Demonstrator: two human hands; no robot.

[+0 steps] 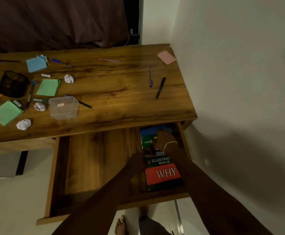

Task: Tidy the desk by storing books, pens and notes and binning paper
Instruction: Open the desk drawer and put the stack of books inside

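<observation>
One book (163, 173), green-covered with a red band reading WHY in pale letters, lies flat in the right end of the open drawer (96, 160), lower centre of the frame; a blue cover (155, 130) shows at its far end. The right hand (165, 139), with a bracelet (169, 144) at the wrist, rests on the book, fingers laid loosely over the cover. The left hand (135, 164) sits at the book's left edge in shadow, so I cannot tell how its fingers lie. A black pen (160, 88), green notes (48, 87) and a crumpled paper ball (23, 124) lie on the counter (121, 92)
</observation>
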